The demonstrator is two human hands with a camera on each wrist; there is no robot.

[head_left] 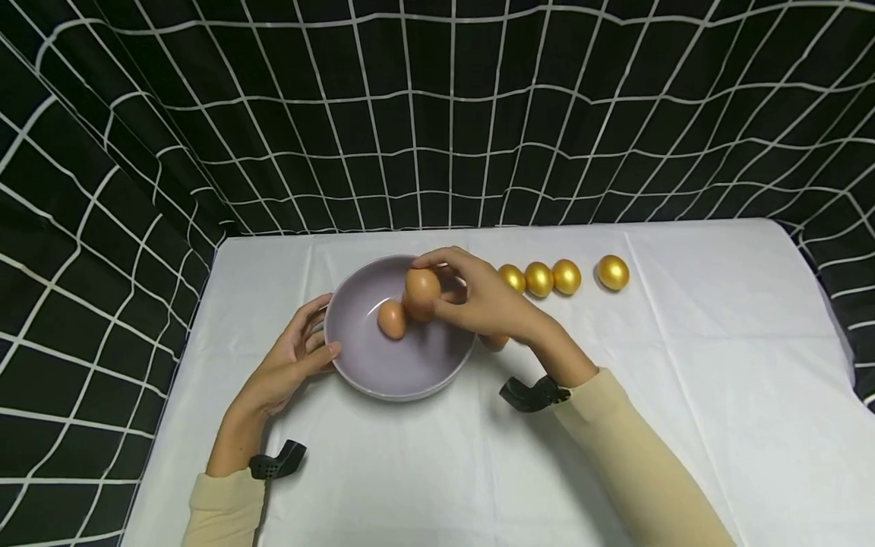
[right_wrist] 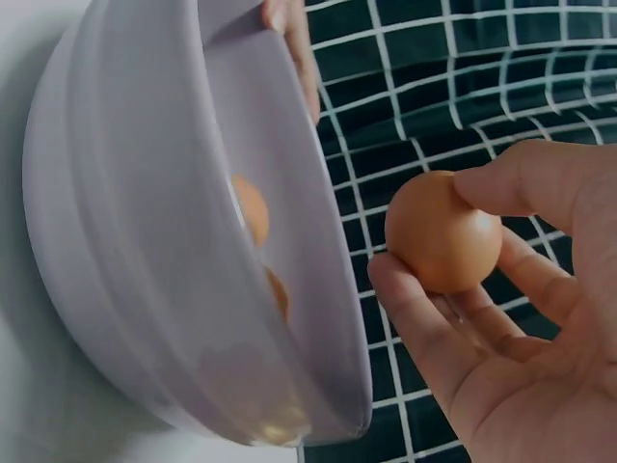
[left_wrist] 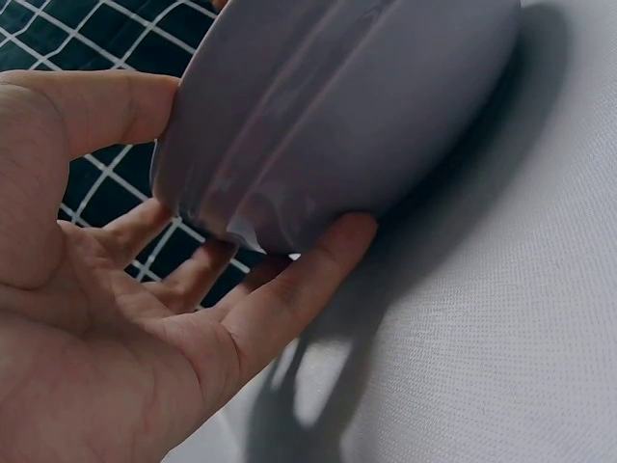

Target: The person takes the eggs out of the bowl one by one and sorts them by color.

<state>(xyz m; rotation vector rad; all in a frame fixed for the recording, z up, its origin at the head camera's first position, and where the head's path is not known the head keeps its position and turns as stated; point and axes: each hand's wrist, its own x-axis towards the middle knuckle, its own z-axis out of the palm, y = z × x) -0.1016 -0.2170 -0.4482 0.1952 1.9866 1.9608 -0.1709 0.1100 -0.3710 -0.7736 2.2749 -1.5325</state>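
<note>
A pale purple bowl [head_left: 396, 372] stands on the white-covered table, its left side gripped by my left hand [head_left: 290, 365]. In the left wrist view the thumb lies at the bowl's rim and the fingers spread along its outer wall. Over the bowl, my right hand [head_left: 492, 300] pinches a brown egg [right_wrist: 443, 231] between thumb and fingertips. Inside the bowl lies one brown egg [head_left: 392, 319], with a second brown egg [right_wrist: 278, 292] beside it, mostly covered by the held egg in the head view.
Another brown egg [head_left: 494, 343] sits against the bowl's right side, partly hidden by my right wrist. Behind it, several golden eggs [head_left: 539, 279] stand in a row, one golden egg [head_left: 613, 272] set apart to the right. A black, white-gridded curtain [head_left: 437, 121] borders the table.
</note>
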